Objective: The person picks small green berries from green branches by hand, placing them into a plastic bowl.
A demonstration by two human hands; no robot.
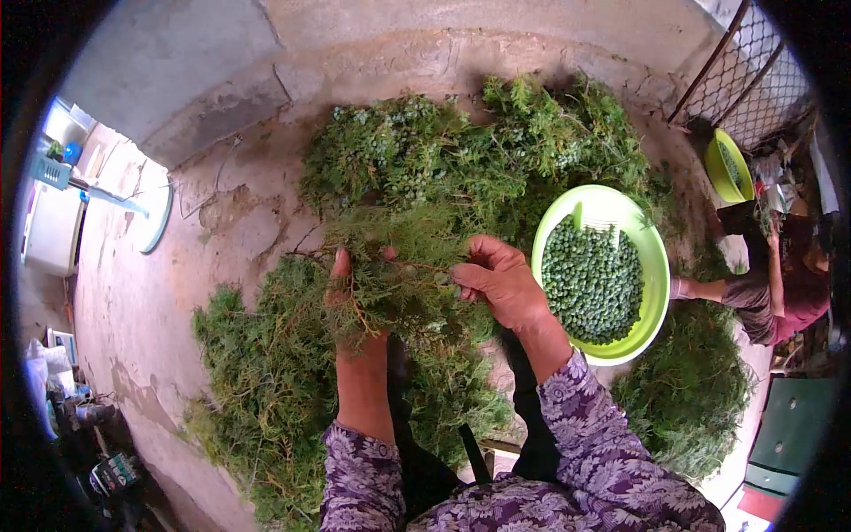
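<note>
My left hand (340,288) is wrapped round a leafy evergreen branch (403,257), which covers most of its fingers. At the right end of that branch, my right hand (503,282) pinches with thumb and forefinger; what lies between the fingertips is too small to make out. Just right of my right hand stands a lime-green basin (658,297), holding many small round green cones (592,284) and a ridged patch in its upper wall. Below and around my hands lie heaps of cut evergreen branches (275,355).
Ahead, a larger branch pile (479,146) with pale cones lies against the concrete wall (372,66). A co-worker (771,284) sits at the right near another green basin (729,168). A fan base (155,217) stands at the left, a green cabinet (789,434) at lower right.
</note>
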